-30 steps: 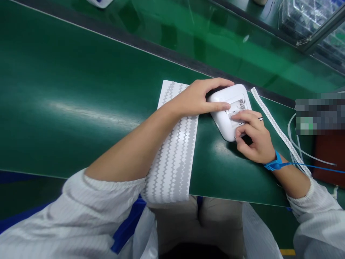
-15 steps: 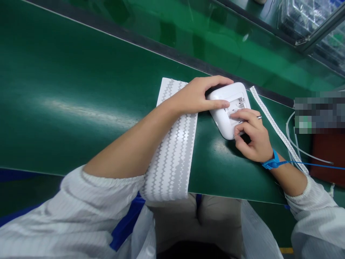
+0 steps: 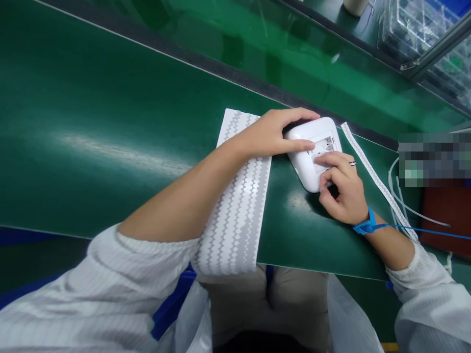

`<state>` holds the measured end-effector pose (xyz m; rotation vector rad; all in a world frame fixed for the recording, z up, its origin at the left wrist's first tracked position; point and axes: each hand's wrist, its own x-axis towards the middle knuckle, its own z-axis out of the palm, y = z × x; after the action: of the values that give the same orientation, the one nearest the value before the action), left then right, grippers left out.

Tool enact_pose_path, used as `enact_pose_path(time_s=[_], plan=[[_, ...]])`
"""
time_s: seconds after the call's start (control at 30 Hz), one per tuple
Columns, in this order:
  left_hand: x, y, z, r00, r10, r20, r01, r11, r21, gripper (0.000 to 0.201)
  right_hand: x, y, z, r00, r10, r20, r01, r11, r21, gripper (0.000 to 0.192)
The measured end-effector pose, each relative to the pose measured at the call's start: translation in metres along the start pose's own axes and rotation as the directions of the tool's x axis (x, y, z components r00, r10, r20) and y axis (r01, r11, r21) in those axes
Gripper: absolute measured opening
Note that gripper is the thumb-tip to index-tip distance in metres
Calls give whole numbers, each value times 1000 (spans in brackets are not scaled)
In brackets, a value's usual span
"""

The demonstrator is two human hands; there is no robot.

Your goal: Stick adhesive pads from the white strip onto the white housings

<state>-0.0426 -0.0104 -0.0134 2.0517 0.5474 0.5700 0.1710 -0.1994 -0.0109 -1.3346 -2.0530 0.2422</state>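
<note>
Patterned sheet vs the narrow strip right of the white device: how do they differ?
The wide sheet carries many zigzag rows; the narrow strip carries one. The sheet lies under the left forearm and droops over the table edge; the strip lies untouched, flat on the table. Both are white with grey zigzag patterning.

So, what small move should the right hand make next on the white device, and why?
Probably keep pressing the fingertips down and slide along the label area. The left hand steadies the white device on the green mat, and the right hand has its fingertips on the recessed panel, so the piece there seems not fully seated yet.
</note>
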Motion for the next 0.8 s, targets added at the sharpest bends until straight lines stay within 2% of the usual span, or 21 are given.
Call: enact_pose_path(time_s=[0.27, 0.5, 0.63, 0.8], plan=[[0, -2, 0, 1000, 7, -4, -7, 1000, -7, 73, 2, -2, 0, 1000, 11, -27, -11, 1000, 26, 23], [0, 0, -1, 1000, 6, 2, -5, 1000, -11, 72, 1, 0, -1, 998, 55, -5, -55, 996, 69, 16], [-1, 1, -1, 1000, 7, 3, -7, 1000, -18, 71, 0, 1, -2, 999, 30, -20, -28, 995, 92, 14], [0, 0, 0, 1000, 18, 2, -18, 1000, -6, 74, -1, 1, -3, 1000, -15, 25, 13, 998, 57, 15]])
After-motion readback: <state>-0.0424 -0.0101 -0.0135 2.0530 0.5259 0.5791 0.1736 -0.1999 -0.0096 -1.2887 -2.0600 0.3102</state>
